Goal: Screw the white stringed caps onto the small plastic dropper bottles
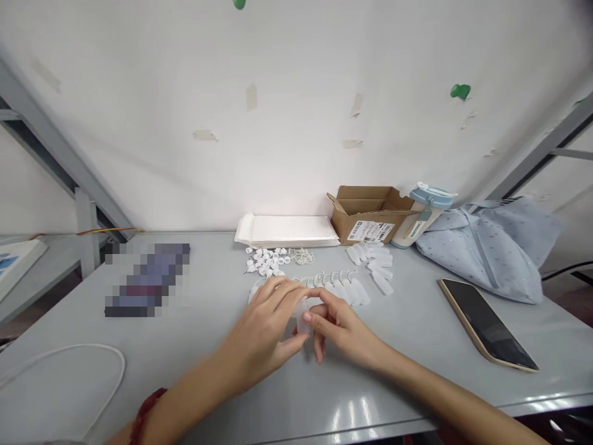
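Near the front middle of the table, my left hand (pixel 269 327) and my right hand (pixel 343 327) meet around one small translucent plastic bottle (pixel 302 316). My left thumb is at its lower end, with the fingers arched over the top. The right thumb and fingers pinch its side. Just behind my hands lies a row of similar bottles (pixel 354 292) with white loops at their tops, partly hidden by my fingers. Farther back are a heap of small white caps (pixel 266 262) and a little pile of white loops (pixel 302 256). More bottles (pixel 380 278) without visible loops lie to the right.
A stack of white padded envelopes (pixel 291 230) and an open cardboard box (pixel 370 213) stand along the wall. Beside them are a blue-lidded cup (pixel 421 216) and a light blue cloth bag (pixel 486 250). A phone (pixel 488 324) lies at right, a white cable (pixel 121 364) at left.
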Demonstrator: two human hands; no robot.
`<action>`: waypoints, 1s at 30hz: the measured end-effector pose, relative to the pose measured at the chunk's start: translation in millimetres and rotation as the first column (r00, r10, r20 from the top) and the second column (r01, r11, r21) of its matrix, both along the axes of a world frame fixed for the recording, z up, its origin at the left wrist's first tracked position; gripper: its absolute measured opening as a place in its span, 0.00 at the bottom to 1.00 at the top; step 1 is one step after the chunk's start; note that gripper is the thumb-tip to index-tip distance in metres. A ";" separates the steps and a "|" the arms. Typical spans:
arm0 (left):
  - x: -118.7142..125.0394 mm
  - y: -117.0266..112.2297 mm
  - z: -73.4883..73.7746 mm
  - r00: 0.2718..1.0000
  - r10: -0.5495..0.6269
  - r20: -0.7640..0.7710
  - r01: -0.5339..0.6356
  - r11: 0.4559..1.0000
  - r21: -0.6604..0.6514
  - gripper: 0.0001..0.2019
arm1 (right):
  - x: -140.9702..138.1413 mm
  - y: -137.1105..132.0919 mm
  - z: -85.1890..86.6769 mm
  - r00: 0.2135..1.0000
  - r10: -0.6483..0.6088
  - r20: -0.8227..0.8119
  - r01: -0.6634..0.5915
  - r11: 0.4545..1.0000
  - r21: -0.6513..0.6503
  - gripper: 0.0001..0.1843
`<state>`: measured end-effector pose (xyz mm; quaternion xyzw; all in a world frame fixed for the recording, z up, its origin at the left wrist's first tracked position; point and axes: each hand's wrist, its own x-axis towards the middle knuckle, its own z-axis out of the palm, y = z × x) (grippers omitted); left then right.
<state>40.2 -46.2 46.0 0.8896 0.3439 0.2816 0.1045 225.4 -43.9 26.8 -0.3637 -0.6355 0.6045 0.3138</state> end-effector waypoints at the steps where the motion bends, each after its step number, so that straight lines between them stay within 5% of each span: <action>1: -5.6 -3.9 -1.3 1.000 -0.001 0.010 0.002 0.999 -0.055 0.23 | -0.6 -2.4 -0.5 0.999 0.023 0.041 -0.024 0.999 0.025 0.16; 5: -36.1 -22.0 -10.1 0.998 0.046 -0.045 -0.056 0.963 -0.265 0.30 | -4.6 -13.7 -0.9 0.953 0.118 0.277 -0.182 0.959 0.217 0.17; 11: -61.9 -33.6 -14.7 0.980 0.077 -0.183 -0.150 0.891 -0.428 0.33 | -12.9 -22.7 -2.2 0.848 0.108 0.518 -0.384 0.799 0.462 0.14; 23: -65.1 -35.1 -21.1 0.985 0.106 -0.133 -0.146 0.928 -0.342 0.28 | -22.6 -26.0 -16.6 0.752 -0.093 0.652 -0.464 0.627 0.625 0.13; 30: -75.1 -34.7 -17.3 0.987 0.125 -0.103 -0.149 0.946 -0.289 0.31 | -21.7 -25.0 -21.6 0.771 -0.112 0.627 -0.453 0.596 0.663 0.13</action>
